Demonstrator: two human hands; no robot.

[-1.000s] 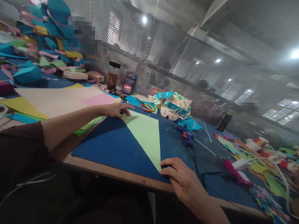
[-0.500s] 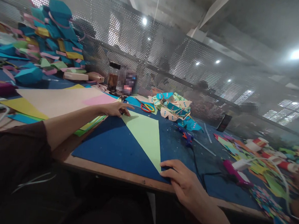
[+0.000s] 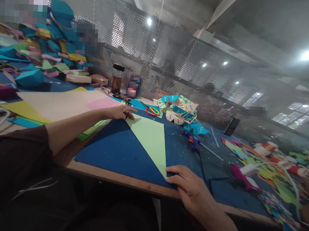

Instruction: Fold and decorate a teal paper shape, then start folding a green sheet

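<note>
A light green sheet of paper (image 3: pixel 151 138), triangular in outline with a long straight left edge, lies flat on the blue tabletop (image 3: pixel 110 151). At its far left corner my left hand (image 3: pixel 121 112) rests with fingers stretched out, the fingertips touching the paper. My right hand (image 3: pixel 190 187) is at the near pointed corner by the table's front edge. Its extended fingertips touch the tip of the paper, a gap showing between them. Neither hand is wrapped round anything.
To the left lie large coloured sheets (image 3: pixel 55 104). Beyond the green paper are scissors (image 3: pixel 152 111) and a pile of dotted paper cutouts (image 3: pixel 179 110). At right, a glue gun (image 3: pixel 193 141) trails its cord, near a phone (image 3: pixel 231 126) and a pink power strip (image 3: pixel 245 178).
Both hands and the green paper keep almost the same place. My right hand's fingertips shift very slightly at the near corner.
</note>
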